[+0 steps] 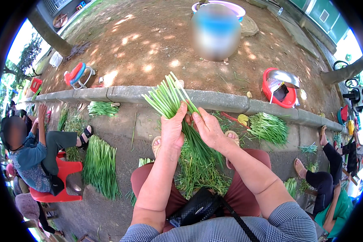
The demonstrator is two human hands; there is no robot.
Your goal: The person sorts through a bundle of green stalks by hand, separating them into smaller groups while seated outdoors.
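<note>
Grey paved ground (125,139) runs under the grip, littered with scraps of leaf. At the grip itself, the left hand (174,127) wraps thumb and fingers round a bunch of green stalks (169,101), its pale ends fanned up and away, its dark leaves hanging below; the right hand (209,130) pinches at the bunch's right edge, though I cannot tell how many stalks it has. If the left hand loosened while the right pulled, good stalks could slip out, and too hard a tug might snap a stem. Right below the grip lies a heap of loose leaves (201,177), so anything dropped would probably get lost in it. A black bag (195,209) sits in the lap, nearer the body than the grip. Well to the left of the grip is a long pile (101,167), with a red chair (70,171) just beside it; a shifted chair leg could crush those leaves. Beyond the grip to the right, a smaller pile (269,129) rests near the stone kerb (220,101), where a careless foot might scatter it. Past that stands a red basin (266,92)
</note>
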